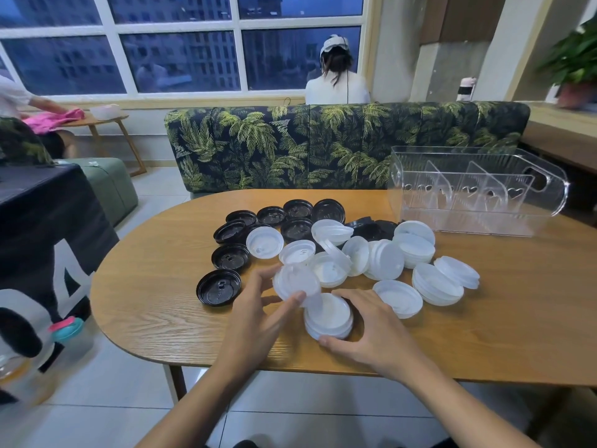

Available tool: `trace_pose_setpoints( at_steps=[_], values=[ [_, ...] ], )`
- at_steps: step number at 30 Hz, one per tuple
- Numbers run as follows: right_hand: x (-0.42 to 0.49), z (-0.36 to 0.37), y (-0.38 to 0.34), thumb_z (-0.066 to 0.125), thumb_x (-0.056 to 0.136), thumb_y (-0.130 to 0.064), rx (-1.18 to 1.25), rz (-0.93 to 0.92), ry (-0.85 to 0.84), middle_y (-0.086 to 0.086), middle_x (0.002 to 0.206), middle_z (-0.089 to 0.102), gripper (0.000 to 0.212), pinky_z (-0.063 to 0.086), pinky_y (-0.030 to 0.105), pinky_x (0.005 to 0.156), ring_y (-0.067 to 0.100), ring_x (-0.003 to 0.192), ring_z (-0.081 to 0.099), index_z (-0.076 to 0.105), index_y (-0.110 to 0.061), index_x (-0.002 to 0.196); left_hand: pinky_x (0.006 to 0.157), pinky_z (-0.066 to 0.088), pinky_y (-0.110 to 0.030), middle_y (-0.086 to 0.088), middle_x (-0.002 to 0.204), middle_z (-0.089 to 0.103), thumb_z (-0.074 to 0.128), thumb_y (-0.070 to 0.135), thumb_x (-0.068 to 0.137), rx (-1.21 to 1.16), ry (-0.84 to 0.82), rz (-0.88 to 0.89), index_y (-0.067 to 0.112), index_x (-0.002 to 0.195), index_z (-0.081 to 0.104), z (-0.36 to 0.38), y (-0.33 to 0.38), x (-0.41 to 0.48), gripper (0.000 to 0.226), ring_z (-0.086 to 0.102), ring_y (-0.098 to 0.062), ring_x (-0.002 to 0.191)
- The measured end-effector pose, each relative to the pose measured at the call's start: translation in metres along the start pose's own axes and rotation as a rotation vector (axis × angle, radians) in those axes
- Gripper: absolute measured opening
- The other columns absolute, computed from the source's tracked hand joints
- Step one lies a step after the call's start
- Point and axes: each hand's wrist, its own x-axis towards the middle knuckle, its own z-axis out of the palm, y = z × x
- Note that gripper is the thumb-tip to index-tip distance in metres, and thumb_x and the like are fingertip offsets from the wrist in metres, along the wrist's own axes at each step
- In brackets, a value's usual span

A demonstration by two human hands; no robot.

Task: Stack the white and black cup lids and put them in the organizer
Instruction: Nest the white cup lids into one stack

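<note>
Two hands met near the front edge of the wooden table [145, 302]. The left hand [255, 305] pinched one tilted white lid [295, 281] just beside a short stack of white lids [328, 318], which the right hand [371, 331] cupped with curled fingers. Black lids [258, 234] and loose white lids [420, 247] lay beyond. The clear organizer [478, 195] stood on the table's far right.

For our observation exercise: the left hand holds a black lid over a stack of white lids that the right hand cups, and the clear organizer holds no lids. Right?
One slip: the head view shows the lid in the left hand is white, not black. It is held over the stack of white lids cupped by the right hand, and the clear organizer holds no lids.
</note>
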Motion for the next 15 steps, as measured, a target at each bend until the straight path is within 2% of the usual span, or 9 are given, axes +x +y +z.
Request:
trace_pose_setpoints(
  at_steps=[3,6,10,13,15],
  values=[
    [0.000,0.000,0.000,0.081,0.070,-0.066,0.003,-0.007,0.005,-0.028,0.123,0.057,0.072,0.044,0.019,0.095,-0.004,0.117,0.048,0.054,-0.041,0.132,0.092,0.062,-0.039,0.014,0.119,0.073,0.083,0.048,0.084,0.046,-0.097,-0.011,0.022,0.122,0.062,0.006,0.001,-0.002,0.050,0.070,-0.009,0.114],
    [0.000,0.000,-0.001,0.082,0.070,-0.066,0.018,-0.011,0.012,-0.037,0.124,0.052,0.072,0.041,0.012,0.094,-0.009,0.119,0.046,0.048,-0.051,0.131,0.085,0.061,-0.036,0.019,0.109,0.073,0.086,0.056,0.078,0.190,-0.152,0.019,0.026,0.112,0.065,0.009,-0.003,-0.001,0.050,0.071,-0.004,0.103],
    [0.000,-0.001,-0.003,0.081,0.070,-0.068,0.030,-0.012,0.019,-0.040,0.124,0.051,0.072,0.038,0.009,0.093,-0.012,0.121,0.045,0.041,-0.059,0.130,0.075,0.059,-0.037,0.017,0.097,0.074,0.087,0.066,0.070,0.275,-0.155,-0.001,0.030,0.099,0.066,0.012,-0.005,0.001,0.051,0.070,-0.008,0.084],
    [0.000,0.000,-0.002,0.081,0.070,-0.068,0.032,-0.009,0.021,-0.039,0.125,0.051,0.072,0.038,0.010,0.094,-0.012,0.121,0.044,0.044,-0.056,0.131,0.080,0.057,-0.023,0.022,0.106,0.071,0.091,0.058,0.070,0.275,-0.170,0.008,0.035,0.112,0.064,0.013,-0.002,0.002,0.056,0.068,-0.003,0.098],
    [0.001,0.001,-0.001,0.081,0.070,-0.068,0.029,-0.004,0.019,-0.034,0.128,0.054,0.077,0.040,0.013,0.096,-0.010,0.122,0.045,0.049,-0.049,0.137,0.081,0.050,-0.013,0.025,0.111,0.069,0.091,0.055,0.072,0.310,-0.210,0.057,0.041,0.123,0.064,0.015,0.002,0.003,0.059,0.064,0.001,0.105]
  ],
)
